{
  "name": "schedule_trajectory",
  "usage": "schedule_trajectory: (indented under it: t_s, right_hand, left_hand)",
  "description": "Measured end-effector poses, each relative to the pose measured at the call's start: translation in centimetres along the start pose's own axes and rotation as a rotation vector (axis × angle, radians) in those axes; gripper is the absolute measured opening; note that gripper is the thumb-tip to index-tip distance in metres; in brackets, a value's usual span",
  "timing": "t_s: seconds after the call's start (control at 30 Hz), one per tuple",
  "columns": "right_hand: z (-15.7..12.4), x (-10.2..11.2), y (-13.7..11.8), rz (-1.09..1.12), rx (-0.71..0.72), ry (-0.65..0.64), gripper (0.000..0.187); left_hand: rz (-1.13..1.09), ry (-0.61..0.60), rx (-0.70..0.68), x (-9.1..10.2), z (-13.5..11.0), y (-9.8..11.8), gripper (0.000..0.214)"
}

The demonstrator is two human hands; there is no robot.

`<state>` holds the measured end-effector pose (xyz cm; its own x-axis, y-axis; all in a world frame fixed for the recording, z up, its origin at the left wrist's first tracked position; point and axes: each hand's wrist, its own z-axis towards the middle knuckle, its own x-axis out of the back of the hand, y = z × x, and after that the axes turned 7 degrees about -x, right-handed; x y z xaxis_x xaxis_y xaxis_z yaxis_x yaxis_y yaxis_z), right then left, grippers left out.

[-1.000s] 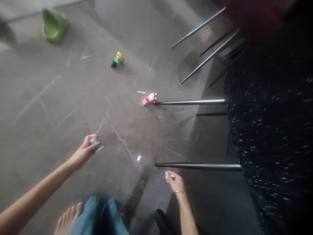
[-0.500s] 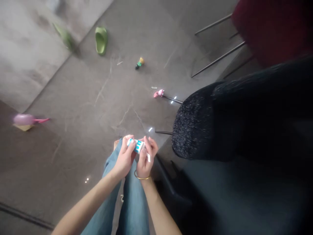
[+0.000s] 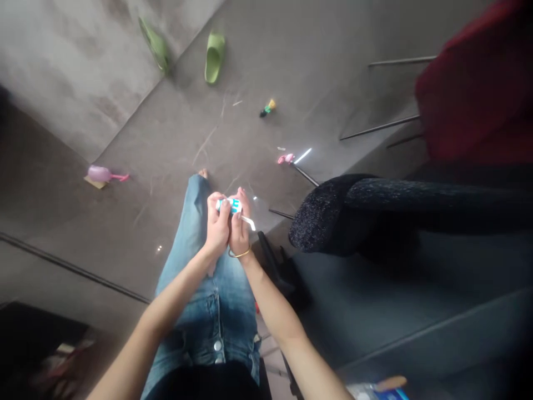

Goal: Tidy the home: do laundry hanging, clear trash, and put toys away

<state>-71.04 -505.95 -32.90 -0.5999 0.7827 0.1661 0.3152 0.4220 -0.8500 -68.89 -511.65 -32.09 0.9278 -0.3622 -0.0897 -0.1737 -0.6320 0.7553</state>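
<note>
Both of my hands meet above my jeans-clad leg point(image 3: 195, 289). My left hand point(image 3: 216, 230) is closed around a small white and blue object point(image 3: 229, 205). My right hand point(image 3: 240, 233), with a gold bangle on the wrist, pinches the same object from the right side, and a small white strip point(image 3: 249, 223) sticks out beside its fingers. What the object is cannot be made out.
On the grey floor lie two green slippers point(image 3: 214, 57), a small green-and-yellow toy point(image 3: 267, 108), a pink toy point(image 3: 285, 159) and a purple-pink item point(image 3: 102, 174) at left. A dark speckled tabletop point(image 3: 375, 205) on thin metal legs and a red seat point(image 3: 474, 105) stand to the right.
A second ago my hands were apart near the floor; they came together on the white and blue object. The view has risen and swung, showing more of my leg and the floor at left.
</note>
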Motion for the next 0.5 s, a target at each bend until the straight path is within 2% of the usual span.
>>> schedule_trajectory:
  t_s: [0.07,0.13,0.23,0.33,0.4,0.43,0.5]
  right_hand:
    - [2.0,-1.7,-1.9,0.138,-0.139,-0.047,0.057]
    - [3.8,-2.6,-3.6,0.254,-0.242,-0.074,0.059]
    - [6.2,-1.9,-5.4,0.299,-0.287,-0.086,0.063]
    - [8.5,1.5,-6.2,0.287,-0.329,-0.232,0.073]
    - [9.6,5.2,-6.1,0.264,-0.377,-0.414,0.089]
    - [9.8,7.2,-5.9,0.241,-0.411,-0.462,0.097]
    - [9.6,11.3,-5.4,0.147,-0.534,-0.393,0.101]
  left_hand:
    - [0.033,-0.024,-0.068,-0.3,2.4,2.0,0.034]
    - [0.065,-0.048,-0.107,-0.9,4.0,3.4,0.035]
    - [0.084,-0.085,-0.136,-2.1,5.7,4.4,0.033]
    - [0.071,-0.193,-0.112,-3.2,7.4,5.1,0.035]
    - [0.019,-0.271,-0.003,-3.8,8.6,5.9,0.039]
    - [-0.028,-0.285,0.079,-4.2,9.2,6.5,0.041]
    - [-0.137,-0.255,0.227,-5.2,10.4,7.9,0.044]
